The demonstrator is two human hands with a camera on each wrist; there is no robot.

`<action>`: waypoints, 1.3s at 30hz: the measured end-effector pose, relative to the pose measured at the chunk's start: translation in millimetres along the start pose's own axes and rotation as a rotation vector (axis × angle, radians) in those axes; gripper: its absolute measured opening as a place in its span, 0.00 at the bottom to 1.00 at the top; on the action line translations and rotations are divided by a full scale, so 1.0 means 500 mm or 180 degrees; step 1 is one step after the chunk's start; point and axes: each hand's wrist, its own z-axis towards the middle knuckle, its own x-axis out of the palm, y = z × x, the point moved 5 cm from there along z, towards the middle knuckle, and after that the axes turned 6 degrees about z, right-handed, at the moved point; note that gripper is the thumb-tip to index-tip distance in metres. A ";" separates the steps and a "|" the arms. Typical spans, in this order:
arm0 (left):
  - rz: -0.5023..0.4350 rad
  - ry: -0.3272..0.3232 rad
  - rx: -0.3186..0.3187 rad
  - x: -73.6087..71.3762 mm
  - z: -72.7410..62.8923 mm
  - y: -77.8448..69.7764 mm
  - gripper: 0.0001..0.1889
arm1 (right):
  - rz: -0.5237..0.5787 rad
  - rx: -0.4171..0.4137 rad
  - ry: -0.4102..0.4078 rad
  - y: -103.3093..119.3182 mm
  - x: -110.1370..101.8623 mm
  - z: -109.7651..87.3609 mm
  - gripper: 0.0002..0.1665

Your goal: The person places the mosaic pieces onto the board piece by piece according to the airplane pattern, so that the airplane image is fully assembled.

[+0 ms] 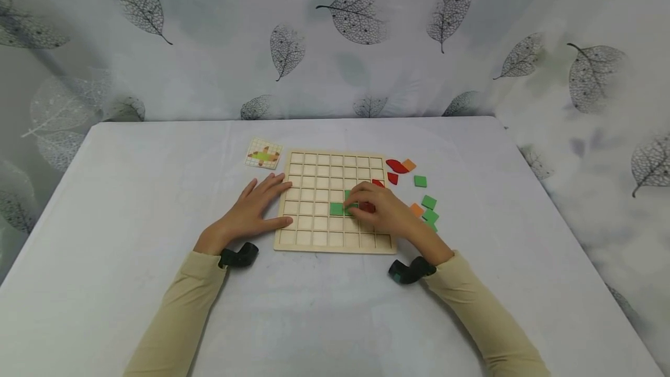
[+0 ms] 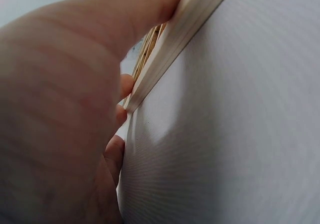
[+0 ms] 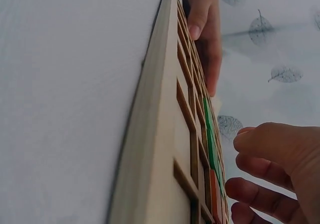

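A wooden grid board (image 1: pixel 314 179) lies flat on the table. My left hand (image 1: pixel 251 211) rests at its left edge, fingers spread, thumb and fingertips touching the frame. Over the right half of the board is my right hand (image 1: pixel 384 208), its fingertips close above the green square tiles (image 1: pixel 337 209) set in the cells. In the right wrist view the thumb and fingers (image 3: pixel 265 144) are loosely bent and apart, with no tile between them. A red piece (image 1: pixel 368 207) in the board is partly hidden under this hand; another red piece (image 1: pixel 378 183) shows just beyond it.
A small pattern card (image 1: pixel 263 154) lies at the board's upper left corner. To the right are loose red pieces (image 1: pixel 396 166), orange squares (image 1: pixel 409 164) and several green squares (image 1: pixel 429 202). A leaf-print curtain (image 1: pixel 220 45) hangs behind the white-covered table (image 1: pixel 157 191).
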 end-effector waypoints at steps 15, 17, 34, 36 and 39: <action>0.0034 0.0009 -0.0049 -0.001 0.003 0.001 0.41 | 0.0018 0.0086 -0.0351 -0.025 -0.071 -0.041 0.07; 0.0032 0.0005 -0.0038 -0.001 0.003 0.001 0.41 | 0.0020 0.0010 -0.0379 -0.028 -0.078 -0.047 0.08; 0.0018 0.0001 -0.0014 0.001 0.001 -0.001 0.41 | -0.0096 -0.0006 -0.0454 -0.056 -0.118 -0.110 0.10; 0.0024 0.0016 -0.0023 0.001 0.001 -0.002 0.41 | -0.0092 0.0000 -0.0411 -0.058 -0.123 -0.116 0.10; 0.0038 0.0027 -0.0036 0.002 0.001 -0.003 0.41 | -0.0051 0.0103 -0.0314 -0.065 -0.129 -0.127 0.10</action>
